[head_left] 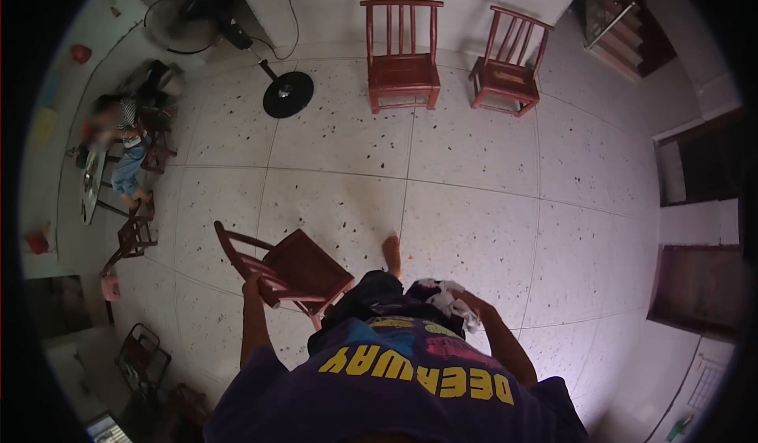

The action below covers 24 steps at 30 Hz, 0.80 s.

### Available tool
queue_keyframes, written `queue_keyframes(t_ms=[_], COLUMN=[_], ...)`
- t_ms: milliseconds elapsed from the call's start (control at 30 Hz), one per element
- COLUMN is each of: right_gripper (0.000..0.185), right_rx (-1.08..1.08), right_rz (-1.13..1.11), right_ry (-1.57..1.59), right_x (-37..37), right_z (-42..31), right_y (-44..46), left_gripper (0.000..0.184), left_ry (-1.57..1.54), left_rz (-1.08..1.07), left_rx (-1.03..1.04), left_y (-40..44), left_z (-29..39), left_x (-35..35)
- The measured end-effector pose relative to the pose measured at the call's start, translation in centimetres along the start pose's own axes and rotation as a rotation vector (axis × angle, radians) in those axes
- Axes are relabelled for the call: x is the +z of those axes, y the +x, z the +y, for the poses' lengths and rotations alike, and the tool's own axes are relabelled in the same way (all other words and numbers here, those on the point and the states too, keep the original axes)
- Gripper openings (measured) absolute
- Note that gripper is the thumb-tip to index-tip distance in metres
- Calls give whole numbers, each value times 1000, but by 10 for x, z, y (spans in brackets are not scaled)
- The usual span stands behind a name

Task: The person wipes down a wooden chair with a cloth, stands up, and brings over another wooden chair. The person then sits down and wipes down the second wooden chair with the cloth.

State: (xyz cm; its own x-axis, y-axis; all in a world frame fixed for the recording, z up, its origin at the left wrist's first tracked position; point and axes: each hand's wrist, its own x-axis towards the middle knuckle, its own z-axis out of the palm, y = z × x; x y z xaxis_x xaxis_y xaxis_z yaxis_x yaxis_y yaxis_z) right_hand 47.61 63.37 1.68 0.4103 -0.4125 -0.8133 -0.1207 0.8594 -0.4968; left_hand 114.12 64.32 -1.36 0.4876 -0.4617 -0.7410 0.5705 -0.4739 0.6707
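Note:
A reddish-brown wooden chair (306, 263) stands tilted on my left, its backrest turned toward me. My left hand (251, 287) is closed around the top part of that backrest. At my right hip, my right hand (472, 301) grips a crumpled cloth (450, 299), white with dark patches. Part of the fingers is hidden by the cloth. My bare foot (392, 253) shows on the tiled floor (474, 182) between the chair and the cloth.
Two red wooden chairs (403, 72) (509, 76) stand by the far wall. A black standing fan (288, 94) is left of them. Another person (130, 151) sits at a table (93, 182) on the left. A folding chair (142, 356) is at lower left; stairs (620, 48) rise at upper right.

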Motion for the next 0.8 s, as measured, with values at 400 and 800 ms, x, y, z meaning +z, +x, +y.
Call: queue_keyframes(t_ms=[400, 800], right_gripper=[45, 51], right_rx=[100, -139], right_rz=[-123, -488], right_ry=[-71, -641], right_x=[-97, -165], right_z=[-206, -432], right_y=[77, 163], left_gripper=[14, 12], left_ry=[191, 241], left_rz=[243, 336], left_rx=[49, 127], left_y=[-14, -59], left_z=[-3, -27], left_x=[156, 316])
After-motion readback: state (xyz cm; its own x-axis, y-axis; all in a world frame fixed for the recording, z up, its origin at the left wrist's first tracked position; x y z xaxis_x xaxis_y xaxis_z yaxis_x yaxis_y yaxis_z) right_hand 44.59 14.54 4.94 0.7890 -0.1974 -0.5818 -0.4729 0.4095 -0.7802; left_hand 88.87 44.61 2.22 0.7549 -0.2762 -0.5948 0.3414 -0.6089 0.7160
